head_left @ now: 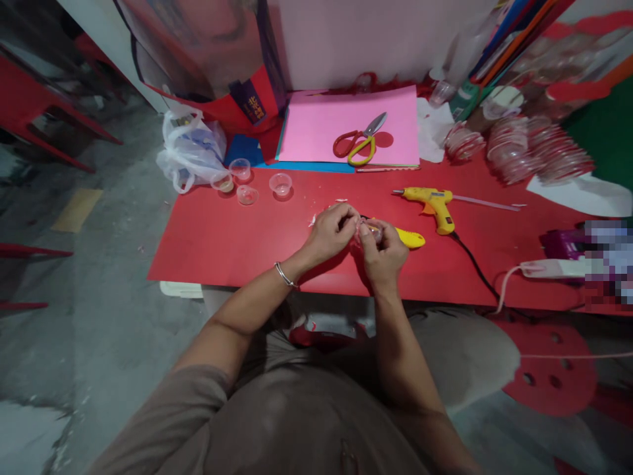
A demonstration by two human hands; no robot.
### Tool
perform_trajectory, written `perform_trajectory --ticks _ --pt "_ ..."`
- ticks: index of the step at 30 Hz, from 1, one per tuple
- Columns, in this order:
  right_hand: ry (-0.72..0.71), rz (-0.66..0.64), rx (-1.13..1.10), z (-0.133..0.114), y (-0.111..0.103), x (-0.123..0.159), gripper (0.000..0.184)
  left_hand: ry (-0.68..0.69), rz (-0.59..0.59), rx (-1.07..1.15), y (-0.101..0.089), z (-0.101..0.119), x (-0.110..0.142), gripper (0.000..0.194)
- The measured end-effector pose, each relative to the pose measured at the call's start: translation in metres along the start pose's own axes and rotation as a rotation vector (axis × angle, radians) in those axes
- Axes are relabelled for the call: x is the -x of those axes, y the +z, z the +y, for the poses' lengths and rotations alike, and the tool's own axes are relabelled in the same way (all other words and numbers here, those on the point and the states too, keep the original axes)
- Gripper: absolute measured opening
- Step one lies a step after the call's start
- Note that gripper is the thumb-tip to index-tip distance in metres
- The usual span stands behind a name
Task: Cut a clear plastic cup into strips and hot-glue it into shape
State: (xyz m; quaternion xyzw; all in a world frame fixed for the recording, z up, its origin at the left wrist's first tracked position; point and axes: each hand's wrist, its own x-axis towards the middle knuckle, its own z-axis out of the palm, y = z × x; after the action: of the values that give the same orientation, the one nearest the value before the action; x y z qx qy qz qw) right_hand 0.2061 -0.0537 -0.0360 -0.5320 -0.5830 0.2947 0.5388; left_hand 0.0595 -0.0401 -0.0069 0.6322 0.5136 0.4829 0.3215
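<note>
My left hand [332, 231] and my right hand [383, 254] meet over the near middle of the red table [222, 237]. Both are closed around a small clear plastic cup [372, 231] with some red in it, pinched between the fingers. A yellow-handled tool [409, 238] lies right behind my right hand, touching or nearly touching it. A silver bangle [283, 274] sits on my left wrist.
A yellow glue gun [435, 203] with a black cord lies to the right. Scissors [360, 140] rest on pink paper [316, 125]. Several small clear cups [257, 183] and a plastic bag [190, 152] sit at left. Stacked clear lids [524, 148] are at back right.
</note>
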Motion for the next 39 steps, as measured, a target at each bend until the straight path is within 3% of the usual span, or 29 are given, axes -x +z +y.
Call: perform_trajectory --ticks 2,8,12,19,28,39 --pt "0.077 -0.03 -0.098 -0.001 -0.001 0.0 0.039 -0.021 -0.007 0.04 0.001 0.002 0.0 0.013" --pt "0.184 -0.031 -0.316 0.009 -0.004 -0.004 0.05 -0.289 -0.11 0.422 -0.004 0.006 0.0 0.018" --pt "0.258 -0.007 -0.363 0.012 -0.004 -0.005 0.056 -0.327 -0.112 0.473 -0.007 0.006 -0.003 0.026" --pt "0.297 -0.043 -0.391 0.003 -0.003 -0.006 0.057 -0.202 -0.004 0.324 -0.002 -0.001 -0.005 0.015" --pt "0.251 -0.091 -0.349 0.004 -0.002 -0.006 0.059 0.135 0.031 0.071 0.0 0.0 0.003 0.012" --pt "0.204 -0.133 -0.317 0.0 -0.002 -0.003 0.052 0.12 0.07 -0.05 0.004 0.001 0.006 0.012"
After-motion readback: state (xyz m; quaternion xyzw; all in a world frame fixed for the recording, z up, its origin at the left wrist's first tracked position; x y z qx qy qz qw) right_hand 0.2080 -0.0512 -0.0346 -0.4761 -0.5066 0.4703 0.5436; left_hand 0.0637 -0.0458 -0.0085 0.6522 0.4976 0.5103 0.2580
